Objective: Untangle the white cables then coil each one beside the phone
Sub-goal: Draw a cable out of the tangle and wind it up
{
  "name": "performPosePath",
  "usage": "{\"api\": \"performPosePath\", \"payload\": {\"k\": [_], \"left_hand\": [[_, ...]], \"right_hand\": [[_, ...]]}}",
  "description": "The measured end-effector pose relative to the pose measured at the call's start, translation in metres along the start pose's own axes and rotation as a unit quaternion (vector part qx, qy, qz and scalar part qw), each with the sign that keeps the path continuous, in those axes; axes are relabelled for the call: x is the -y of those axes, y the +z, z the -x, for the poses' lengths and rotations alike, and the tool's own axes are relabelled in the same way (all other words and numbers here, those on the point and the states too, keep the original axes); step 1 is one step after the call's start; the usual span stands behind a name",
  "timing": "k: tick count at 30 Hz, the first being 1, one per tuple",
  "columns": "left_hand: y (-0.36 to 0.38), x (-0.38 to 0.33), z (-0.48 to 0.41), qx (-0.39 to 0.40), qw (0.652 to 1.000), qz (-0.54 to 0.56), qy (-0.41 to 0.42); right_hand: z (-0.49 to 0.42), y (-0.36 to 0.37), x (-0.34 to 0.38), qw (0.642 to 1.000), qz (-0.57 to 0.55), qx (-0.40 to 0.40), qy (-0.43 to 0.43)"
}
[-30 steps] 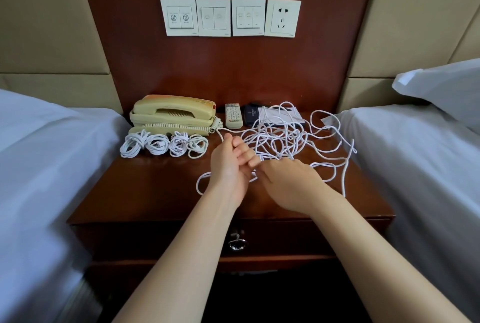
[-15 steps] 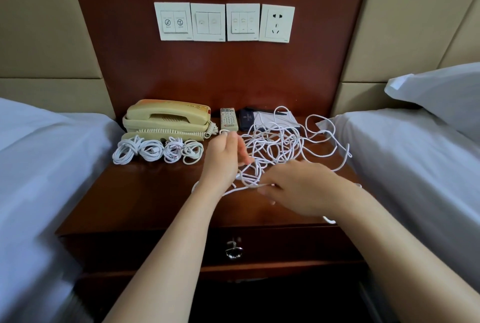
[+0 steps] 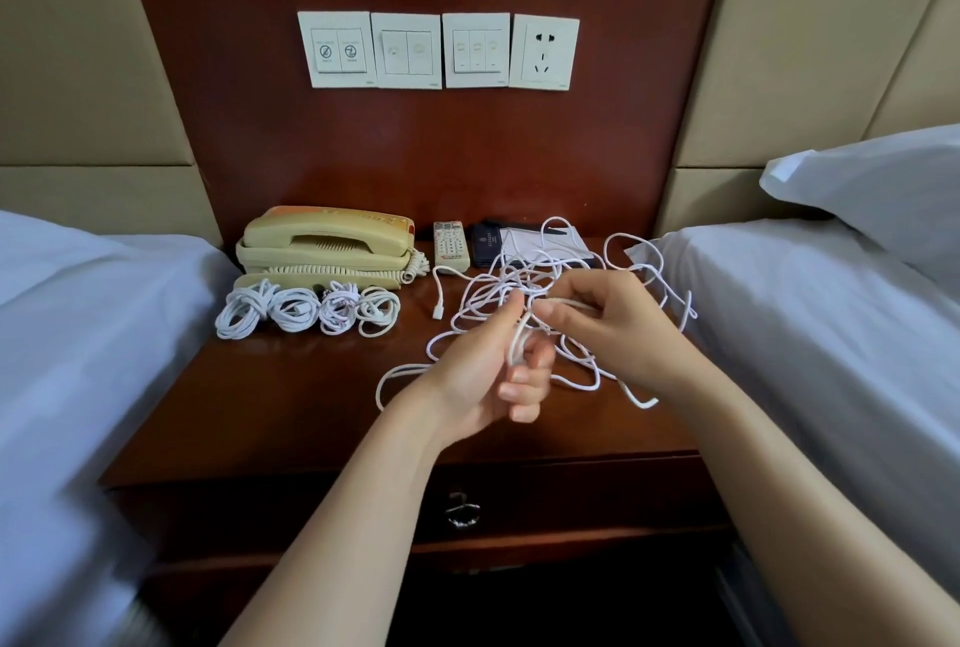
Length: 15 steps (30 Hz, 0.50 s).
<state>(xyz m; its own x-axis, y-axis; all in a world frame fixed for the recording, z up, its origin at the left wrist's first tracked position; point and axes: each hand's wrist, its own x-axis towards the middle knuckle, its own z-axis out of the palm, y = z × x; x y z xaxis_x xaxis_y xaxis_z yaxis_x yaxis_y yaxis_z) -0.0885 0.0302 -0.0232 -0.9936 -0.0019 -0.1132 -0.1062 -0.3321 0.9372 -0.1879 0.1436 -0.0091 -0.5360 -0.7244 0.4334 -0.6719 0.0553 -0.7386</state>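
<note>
The left hand [image 3: 478, 376] and right hand [image 3: 608, 329] cover part of the cables [image 3: 519, 282]; the remote [image 3: 451, 245] has labels too small to read.

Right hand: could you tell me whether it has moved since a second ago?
Yes. The right hand, pinching a cable, has risen in view, away from the front of the nightstand, toward the notepad.

No word or number is legible. The leftmost switch plate [image 3: 335, 49] carries two round signs, one on each rocker: the left is a circle with a slash through it, the right a circle around a small figure. The fine print under both is too small to read. The dark folder [image 3: 485, 243] bears a pale emblem over a line of lettering, also unreadable. The remote [image 3: 450, 244] has printed buttons, and the phone [image 3: 327, 243] a reddish strip; both are blurred.
</note>
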Motion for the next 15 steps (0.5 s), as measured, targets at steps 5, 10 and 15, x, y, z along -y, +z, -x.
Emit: {"api": "performPosePath", "payload": {"k": [5,10,15], "left_hand": [[0.006,0.001,0.001,0.029,0.997,0.065,0.043],[0.008,0.003,-0.001,-0.032,0.983,0.158,0.087],[0.004,-0.002,-0.006,-0.121,0.953,0.24,0.137]], "right_hand": [[0.002,0.005,-0.019,0.992,-0.098,0.014,0.082],[0.011,0.016,-0.021,0.966,-0.168,0.096,0.171],[0.019,0.023,-0.013,0.986,0.038,0.131,0.091]]}}
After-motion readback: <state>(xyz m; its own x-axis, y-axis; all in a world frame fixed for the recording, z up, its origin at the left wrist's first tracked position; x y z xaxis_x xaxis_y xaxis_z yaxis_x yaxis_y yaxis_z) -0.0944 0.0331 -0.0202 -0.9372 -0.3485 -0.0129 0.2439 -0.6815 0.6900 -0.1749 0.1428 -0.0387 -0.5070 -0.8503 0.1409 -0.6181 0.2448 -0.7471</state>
